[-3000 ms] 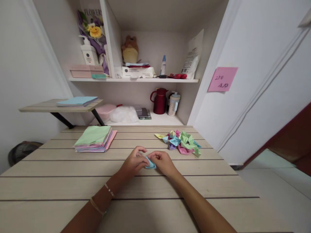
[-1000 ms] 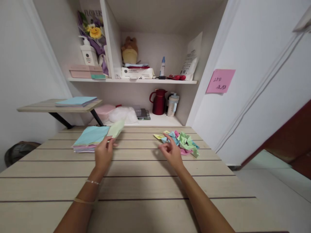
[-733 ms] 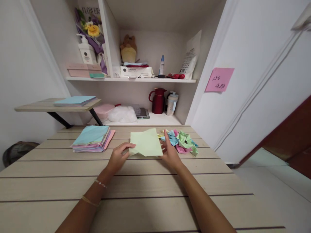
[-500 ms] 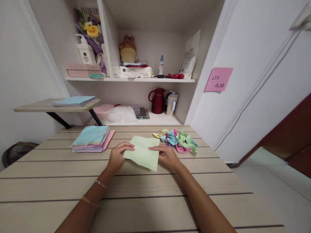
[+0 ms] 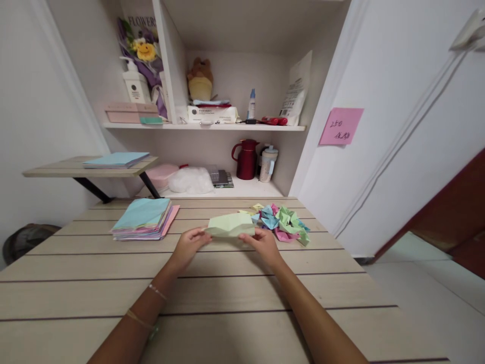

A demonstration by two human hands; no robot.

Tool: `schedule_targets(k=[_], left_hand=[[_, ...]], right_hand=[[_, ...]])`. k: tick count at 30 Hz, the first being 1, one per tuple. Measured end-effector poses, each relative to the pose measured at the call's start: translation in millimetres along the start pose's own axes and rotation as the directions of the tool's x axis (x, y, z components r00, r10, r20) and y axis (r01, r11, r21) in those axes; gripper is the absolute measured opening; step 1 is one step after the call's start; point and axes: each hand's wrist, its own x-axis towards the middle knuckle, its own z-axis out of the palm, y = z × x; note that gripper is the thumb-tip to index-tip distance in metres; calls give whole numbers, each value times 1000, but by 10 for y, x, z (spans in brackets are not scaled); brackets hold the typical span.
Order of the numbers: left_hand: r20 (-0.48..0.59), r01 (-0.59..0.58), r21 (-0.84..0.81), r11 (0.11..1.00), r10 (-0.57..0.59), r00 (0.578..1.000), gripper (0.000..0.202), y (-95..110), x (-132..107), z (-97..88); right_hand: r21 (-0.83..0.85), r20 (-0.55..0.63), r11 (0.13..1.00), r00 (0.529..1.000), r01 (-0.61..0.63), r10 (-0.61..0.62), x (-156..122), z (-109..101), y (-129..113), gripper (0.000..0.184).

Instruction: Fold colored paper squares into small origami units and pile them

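We find the left hand (image 5: 189, 246) and right hand (image 5: 265, 245) each pinching, thumb against fingers, an end of the pale green paper sheet (image 5: 229, 222). It lies between them, at three o'clock from the left, nine from the right; neither is nearer. Its long axis runs nine to three, near edge facing six. Beyond, we note origami pieces (image 5: 290, 222) at three, a coloured paper stack (image 5: 142, 215) at nine.

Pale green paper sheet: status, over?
Left hand, right hand: both gripping pale green paper sheet, bent. Nearest clutter: multicoloured folded-paper pile just beyond right hand.
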Motion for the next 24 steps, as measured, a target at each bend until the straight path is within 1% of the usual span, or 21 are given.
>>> schedule_targets(k=[1, 3, 4, 6, 8, 9, 10, 13, 15, 18, 20, 24], left_hand=[[5, 61, -33, 998, -61, 998, 26, -12, -9, 13], [-5, 115, -74, 991, -116, 993, 26, -35, -20, 45], [-19, 113, -82, 990, -115, 993, 27, -45, -21, 63], [-58, 69, -97, 993, -75, 995, 32, -60, -18, 101], [-79, 32, -129, 991, -42, 996, 41, -72, -19, 140], [-67, 41, -145, 989, -51, 996, 48, -80, -24, 159], [-40, 73, -156, 985, -80, 996, 55, -89, -33, 179], [37, 195, -137, 971, -192, 981, 70, -133, -71, 234], [40, 209, -110, 972, -205, 978, 70, -161, -93, 258], [9, 164, -77, 983, -164, 986, 64, -169, -100, 266], [-27, 132, -46, 990, -133, 991, 60, -156, -92, 262], [-94, 100, -30, 995, -103, 990, 56, -153, -67, 256]], right_hand=[[9, -10, 1000, 1000, -6, 6, 1, 11, 6, 26], [43, -40, 999, 999, -20, 22, 5, 35, 27, 28], [72, -64, 997, 997, -27, 31, 10, 47, 40, 29], [155, -112, 987, 992, -34, 51, 19, 69, 67, 33], [238, -145, 971, 987, -34, 70, 22, 94, 86, 42], [268, -148, 963, 986, -36, 78, 19, 110, 91, 48], [290, -144, 956, 986, -41, 86, 13, 129, 93, 54], [322, -112, 945, 988, -64, 106, -25, 205, 90, 70], [328, -95, 941, 988, -87, 125, -53, 258, 92, 76], [365, -61, 922, 985, -130, 163, -71, 298, 102, 79], [392, -51, 908, 983, -144, 178, -64, 286, 105, 82], [419, -99, 900, 979, -123, 180, -41, 228, 87, 79]])
